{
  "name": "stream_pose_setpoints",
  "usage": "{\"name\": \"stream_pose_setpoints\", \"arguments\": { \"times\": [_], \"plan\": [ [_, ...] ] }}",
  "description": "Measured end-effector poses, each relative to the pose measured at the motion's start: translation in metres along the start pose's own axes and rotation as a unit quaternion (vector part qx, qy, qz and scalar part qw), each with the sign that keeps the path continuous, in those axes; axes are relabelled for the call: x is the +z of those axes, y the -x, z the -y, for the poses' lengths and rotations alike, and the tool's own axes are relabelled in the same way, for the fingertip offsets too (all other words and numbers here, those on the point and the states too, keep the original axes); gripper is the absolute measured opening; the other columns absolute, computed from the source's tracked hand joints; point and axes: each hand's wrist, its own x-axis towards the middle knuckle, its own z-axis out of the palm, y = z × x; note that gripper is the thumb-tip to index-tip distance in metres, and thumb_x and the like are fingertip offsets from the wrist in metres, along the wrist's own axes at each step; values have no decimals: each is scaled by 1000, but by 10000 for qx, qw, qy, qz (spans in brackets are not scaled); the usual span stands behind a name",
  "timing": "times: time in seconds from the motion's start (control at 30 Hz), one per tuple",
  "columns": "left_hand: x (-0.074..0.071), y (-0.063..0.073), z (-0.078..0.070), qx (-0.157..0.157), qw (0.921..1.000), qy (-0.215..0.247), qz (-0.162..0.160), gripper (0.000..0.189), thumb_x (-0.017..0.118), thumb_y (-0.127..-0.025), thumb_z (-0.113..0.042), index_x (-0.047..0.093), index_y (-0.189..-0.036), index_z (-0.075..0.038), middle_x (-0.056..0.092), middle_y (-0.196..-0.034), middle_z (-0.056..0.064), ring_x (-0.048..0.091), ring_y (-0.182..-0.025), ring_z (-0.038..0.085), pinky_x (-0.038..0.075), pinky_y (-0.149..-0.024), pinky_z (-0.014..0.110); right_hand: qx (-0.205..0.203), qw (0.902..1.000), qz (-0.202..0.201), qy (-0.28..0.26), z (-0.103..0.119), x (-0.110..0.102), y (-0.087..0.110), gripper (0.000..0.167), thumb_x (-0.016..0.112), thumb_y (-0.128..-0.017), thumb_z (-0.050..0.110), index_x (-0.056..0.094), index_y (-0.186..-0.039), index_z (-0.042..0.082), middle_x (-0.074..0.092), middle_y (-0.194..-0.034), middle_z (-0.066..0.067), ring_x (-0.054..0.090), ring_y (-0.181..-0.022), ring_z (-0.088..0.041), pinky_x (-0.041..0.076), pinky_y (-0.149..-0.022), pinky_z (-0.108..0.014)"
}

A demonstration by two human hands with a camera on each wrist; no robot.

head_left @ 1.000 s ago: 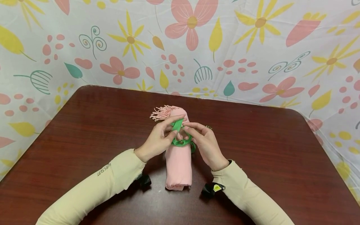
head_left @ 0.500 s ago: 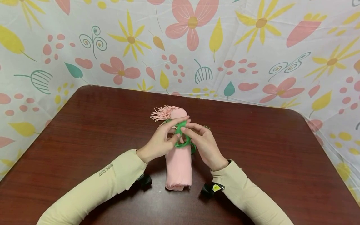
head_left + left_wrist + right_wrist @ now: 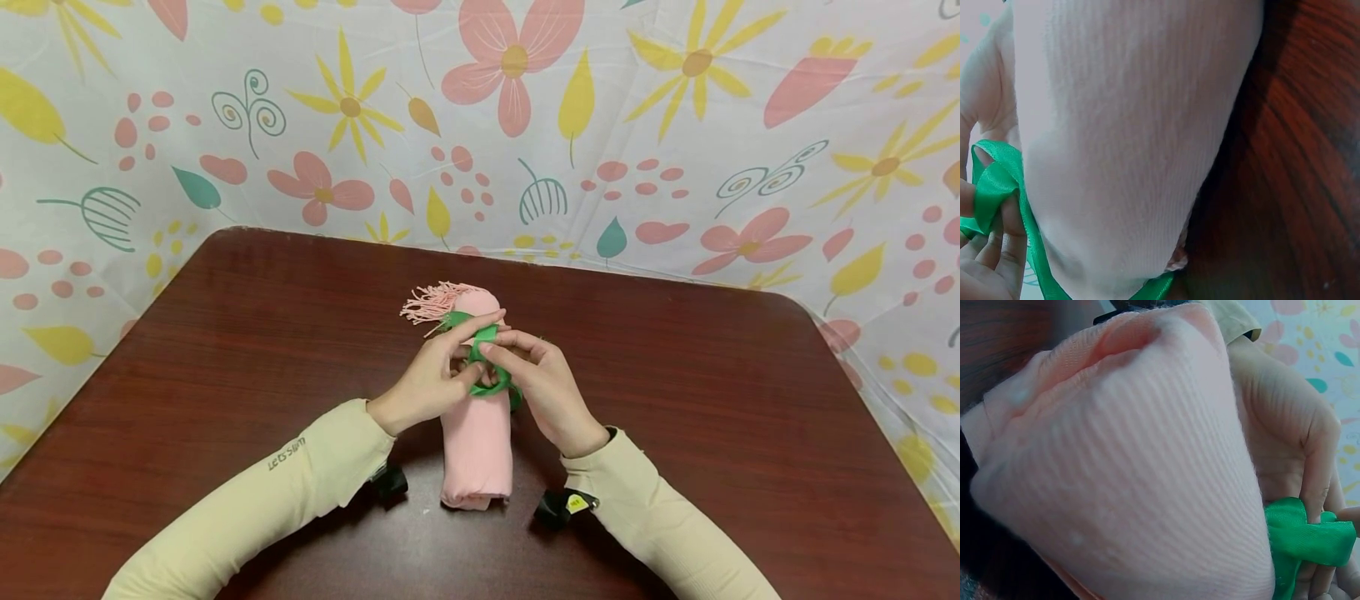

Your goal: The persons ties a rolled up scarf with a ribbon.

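A rolled pink knit scarf (image 3: 477,450) lies lengthwise on the table, its fringe (image 3: 433,302) spread out at the far left end. Around its upper half runs a green satin ribbon (image 3: 486,335), which forms a loop on top. My left hand (image 3: 429,367) pinches the ribbon from the left, thumb inside the loop. From the right, my right hand (image 3: 551,387) pinches the same loop between thumb and fingers. In the left wrist view the ribbon (image 3: 997,181) wraps over the fingers beside the scarf (image 3: 1122,125). The right wrist view has a ribbon fold (image 3: 1316,540) between the fingertips.
The dark brown wooden table (image 3: 675,400) has rounded far corners. Behind it hangs a white cloth (image 3: 465,108) printed with flowers and leaves. Black wrist cameras (image 3: 553,508) sit under both cream sleeves (image 3: 292,483), close to the tabletop.
My left hand has shifted slightly right, bringing the fingers of both hands closer together. The ribbon loop has narrowed, and a green piece now shows near the fringe. The scarf has stayed put.
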Motion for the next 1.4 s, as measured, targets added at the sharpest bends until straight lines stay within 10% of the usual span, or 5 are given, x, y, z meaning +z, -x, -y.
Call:
{"name": "stream_pose_setpoints", "arguments": {
  "times": [1.07,1.4],
  "plan": [
    [3,1,3,-453,9963,734,-36,67,53,-89,9,31,-149,-10,54,-127,18,63,-105,23,52,-88,31,84,9994,292,-183,5,-5,4,12,60,-94,16,59,-103,8,68,-85,5,62,-80,-10,50,-75,-24],
    [4,1,5,-141,9968,775,-126,54,53,-89,7,40,-141,-2,59,-116,20,63,-92,20,52,-85,33,112,9996,235,-76,8,-8,5,12,58,-95,17,57,-104,9,66,-83,6,61,-74,-10,46,-68,-23]
  ]
}}
